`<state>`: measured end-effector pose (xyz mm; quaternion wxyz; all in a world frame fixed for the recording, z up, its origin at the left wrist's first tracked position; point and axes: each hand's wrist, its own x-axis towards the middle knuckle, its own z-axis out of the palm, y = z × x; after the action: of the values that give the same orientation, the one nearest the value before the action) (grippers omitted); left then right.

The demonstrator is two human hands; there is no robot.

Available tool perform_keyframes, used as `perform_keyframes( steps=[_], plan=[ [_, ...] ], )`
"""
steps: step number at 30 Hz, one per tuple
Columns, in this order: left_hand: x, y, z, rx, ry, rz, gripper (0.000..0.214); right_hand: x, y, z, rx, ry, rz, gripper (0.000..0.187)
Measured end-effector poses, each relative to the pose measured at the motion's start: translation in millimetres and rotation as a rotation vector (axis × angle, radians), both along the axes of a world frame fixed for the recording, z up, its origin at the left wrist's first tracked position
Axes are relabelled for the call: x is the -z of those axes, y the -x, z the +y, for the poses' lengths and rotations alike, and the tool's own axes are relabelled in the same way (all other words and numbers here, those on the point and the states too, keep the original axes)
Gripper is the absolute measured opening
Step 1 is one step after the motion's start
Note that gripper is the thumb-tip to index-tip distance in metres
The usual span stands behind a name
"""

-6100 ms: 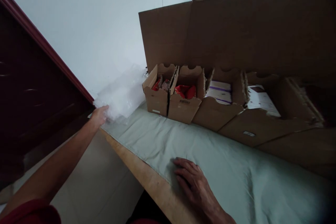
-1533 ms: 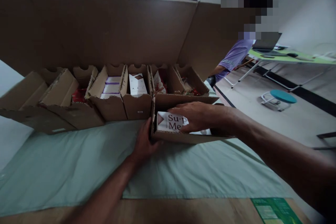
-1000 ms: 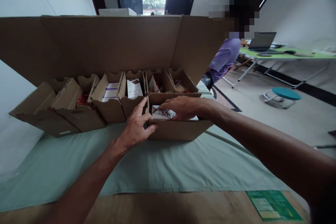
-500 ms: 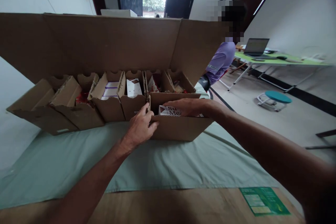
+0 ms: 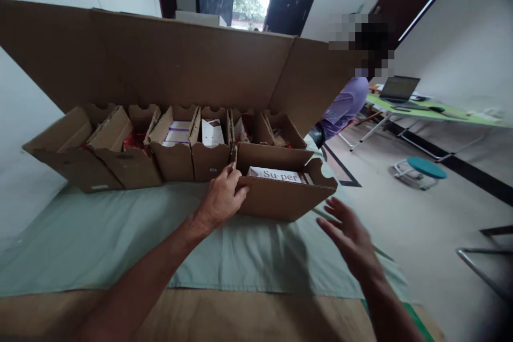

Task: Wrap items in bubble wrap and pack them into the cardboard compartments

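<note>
One carton (image 5: pixel 278 175) is shown already laid in the box (image 5: pixel 280 200), gripped at one corner by the left hand (image 5: pixel 222 203) and not yet aligned with the row (image 5: pixel 172 160), while the right hand (image 5: pixel 348 235) is held open, empty, nearby.

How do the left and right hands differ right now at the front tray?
The left hand grips the left corner of the front tray; the right hand touches nothing. The left hand is curled shut; the right hand is spread open in the air. Both are bare and on the near side of that tray.
</note>
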<state>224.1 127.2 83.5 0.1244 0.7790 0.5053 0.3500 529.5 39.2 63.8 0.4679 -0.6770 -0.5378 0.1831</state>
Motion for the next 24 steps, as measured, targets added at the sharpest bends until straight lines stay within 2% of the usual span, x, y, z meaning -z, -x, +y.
perform_keyframes(
  steps=[1, 3, 5, 8, 15, 20, 24],
  plan=[
    [0.7, -1, -1, -0.003, -0.011, -0.005, 0.009, 13.3, 5, 4, -0.071, 0.019, 0.063, 0.067],
    [2.4, -2, -2, -0.003, -0.039, -0.024, 0.01, 24.7, 17, 22, -0.15, 0.011, 0.115, 0.061],
    [4.2, -3, -1, 0.002, -0.068, -0.052, 0.011, 20.7, 24, 40, -0.146, -0.022, 0.12, 0.053],
    [7.1, -8, 0, 0.004, -0.069, -0.093, 0.013, 12.2, 26, 54, -0.103, -0.064, 0.112, 0.051],
    [12.8, -18, 2, 0.012, -0.068, -0.18, 0.018, 33.1, 28, 38, 0.008, -0.06, 0.123, 0.048],
    [12.5, -28, 8, 0.107, -0.053, -0.183, 0.013, 23.8, 27, 33, 0.182, -0.088, 0.084, 0.05],
    [9.1, -36, 11, 0.126, 0.011, -0.176, 0.013, 22.6, 32, 31, 0.194, -0.102, 0.156, 0.057]
  ],
)
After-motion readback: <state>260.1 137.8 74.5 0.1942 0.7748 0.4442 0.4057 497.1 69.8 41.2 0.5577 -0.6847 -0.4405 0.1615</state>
